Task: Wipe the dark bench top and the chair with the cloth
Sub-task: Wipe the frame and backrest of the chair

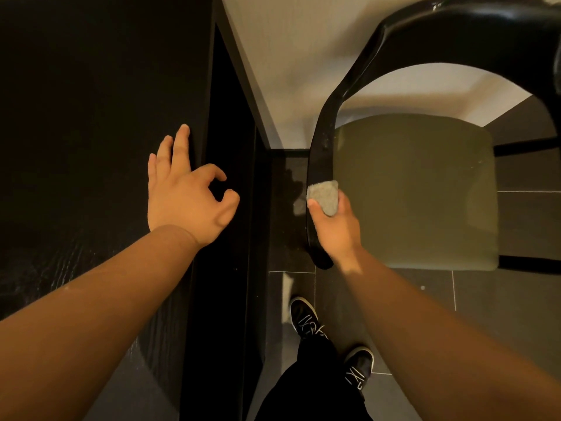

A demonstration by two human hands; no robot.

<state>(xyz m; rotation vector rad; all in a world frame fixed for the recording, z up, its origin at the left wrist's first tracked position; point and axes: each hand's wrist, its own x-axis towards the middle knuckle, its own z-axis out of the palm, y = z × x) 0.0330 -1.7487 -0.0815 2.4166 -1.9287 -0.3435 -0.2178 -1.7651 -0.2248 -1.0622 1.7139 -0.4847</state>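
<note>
Your right hand (334, 230): grip clamped on grey cloth (323, 196), thumb on top. Cloth pressed against black armrest (320, 153) of chair (416, 192), near armrest's front end.
Your left hand (188, 196): grip loose, fingers apart, holding nothing. Outer fingers flat on dark table (76, 117) at its right edge; forefinger and thumb curled over that edge.

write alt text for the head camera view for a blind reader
Seen from above, a person's right hand grips a small grey cloth against the curved black arm of a chair with an olive padded seat. The left hand rests, holding nothing, at the edge of the dark wood-grain bench top.
</note>
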